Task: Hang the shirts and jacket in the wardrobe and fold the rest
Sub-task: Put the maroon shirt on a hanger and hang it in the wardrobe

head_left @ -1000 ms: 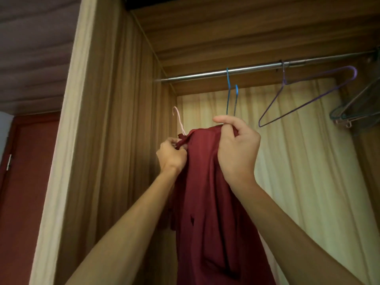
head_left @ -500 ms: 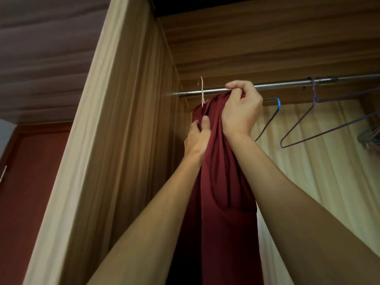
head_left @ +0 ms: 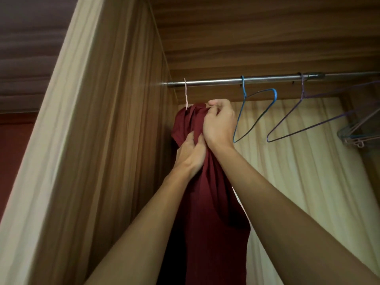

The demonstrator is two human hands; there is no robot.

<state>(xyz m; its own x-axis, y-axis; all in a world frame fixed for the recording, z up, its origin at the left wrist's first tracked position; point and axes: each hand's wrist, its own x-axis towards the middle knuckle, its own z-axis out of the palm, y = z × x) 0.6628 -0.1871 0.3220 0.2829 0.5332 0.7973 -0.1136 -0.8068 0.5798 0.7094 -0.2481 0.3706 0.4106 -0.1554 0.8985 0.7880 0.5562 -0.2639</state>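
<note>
The dark red shirt [head_left: 207, 202] hangs bunched from a pink hanger [head_left: 186, 93] whose hook is already over the rail [head_left: 267, 79], close to the left wall [head_left: 123, 140] of the wardrobe. This garment looks all but hung. What seems left for it is to let go and perhaps spread the cloth, which is gathered in a tight column rather than lying flat on the shoulders. Further along the rail a blue hanger [head_left: 255, 114] and a purple hanger [head_left: 304, 120] hang bare, with a cluster of others [head_left: 353, 136] at the far right, so more hanging is likely to come. The jacket and the clothes for folding are not in view. A pale curtain [head_left: 308, 182] lines the back. Both forearms reach up and forward. The left hand [head_left: 191, 155] sits lower, its fingers curled into the cloth. The right hand [head_left: 220, 122] is just above and touching it, fingers clenched round the bunched collar just beside the hook. Whether it also grips the wire cannot be told.
</note>
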